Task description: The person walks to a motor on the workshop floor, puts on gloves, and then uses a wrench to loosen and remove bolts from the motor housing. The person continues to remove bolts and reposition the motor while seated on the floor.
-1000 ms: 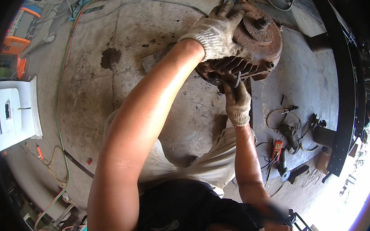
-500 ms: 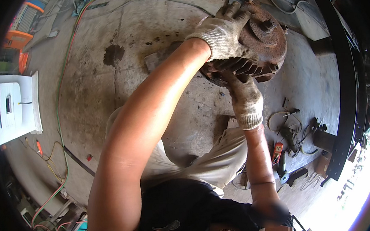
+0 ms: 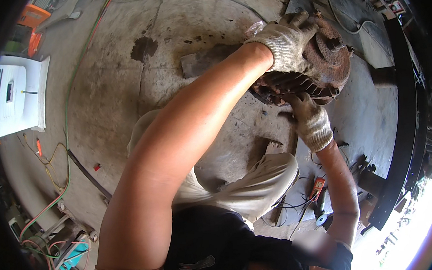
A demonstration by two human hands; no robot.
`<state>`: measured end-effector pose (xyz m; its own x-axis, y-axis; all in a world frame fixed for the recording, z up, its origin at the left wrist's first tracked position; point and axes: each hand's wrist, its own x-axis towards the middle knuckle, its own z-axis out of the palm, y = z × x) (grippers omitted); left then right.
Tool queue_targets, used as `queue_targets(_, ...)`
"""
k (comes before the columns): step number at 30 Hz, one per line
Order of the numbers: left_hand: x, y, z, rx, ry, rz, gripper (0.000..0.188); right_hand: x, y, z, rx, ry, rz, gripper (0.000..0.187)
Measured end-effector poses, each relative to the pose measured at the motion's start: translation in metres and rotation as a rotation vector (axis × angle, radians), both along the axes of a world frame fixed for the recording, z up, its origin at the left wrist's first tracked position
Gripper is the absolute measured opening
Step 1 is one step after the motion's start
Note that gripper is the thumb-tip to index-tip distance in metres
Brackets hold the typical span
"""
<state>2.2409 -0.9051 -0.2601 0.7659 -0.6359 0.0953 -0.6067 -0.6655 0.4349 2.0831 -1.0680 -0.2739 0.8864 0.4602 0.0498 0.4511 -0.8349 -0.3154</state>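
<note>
A rusty, round motor-like machine (image 3: pixel 324 55) with a stub shaft on its end and cooling fins along its near side sits at the upper right. My left hand (image 3: pixel 287 43), in a soiled knit glove, lies over its left side with fingers wrapped toward the far edge. From the near side my right hand (image 3: pixel 312 117), gloved too, reaches to the lower edge of the fins. Its fingertips are partly tucked under the housing, so their exact hold is hidden. A flat grey piece (image 3: pixel 193 64) lies on the floor left of the machine.
A black steel beam (image 3: pixel 402 121) runs along the right. Near my right forearm lie an orange socket block (image 3: pixel 317 186) and cables. Hoses (image 3: pixel 68 106) cross the floor at left, beside a white appliance panel (image 3: pixel 18 95). A wood block (image 3: pixel 274 147) lies by my knee.
The view has shifted, and the machine with both hands on it now appears farther right. My right forearm has swung outward to the right. Both hands keep their places on the machine.
</note>
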Motion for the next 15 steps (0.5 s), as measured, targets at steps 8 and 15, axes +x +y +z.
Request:
queue_targets(8,0.0,0.002,0.005,0.007,0.028,-0.015,0.101,-0.011,0.01,-0.01,0.122,-0.068,0.027,0.053)
queue_targets(15,0.001,0.0,0.004,0.052,0.057,-0.024,0.103,-0.009,0.002,-0.029,0.804,0.608,-0.174,0.031)
